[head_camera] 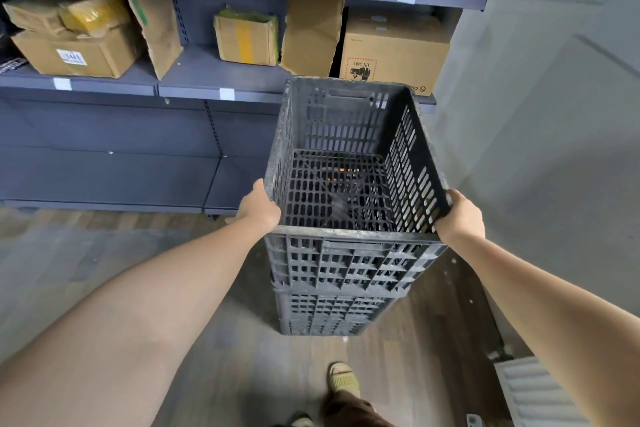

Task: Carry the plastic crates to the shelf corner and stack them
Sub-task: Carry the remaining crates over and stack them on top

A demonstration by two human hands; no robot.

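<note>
A black slotted plastic crate [346,253] is in front of me, empty, its open top facing up. My left hand [258,206] grips its left rim and my right hand [462,215] grips its right rim. Directly beneath it sits another black crate [332,314] on the wooden floor, and the upper one appears to rest on or nest into it. The pair stands by the right end of the grey shelf unit [221,73], close to the grey wall [540,135].
Cardboard boxes [394,52] fill the upper shelves; the lowest shelf [104,177] is bare. A white ribbed panel [540,392] lies on the floor at lower right. My sandalled foot [343,380] stands just behind the crates.
</note>
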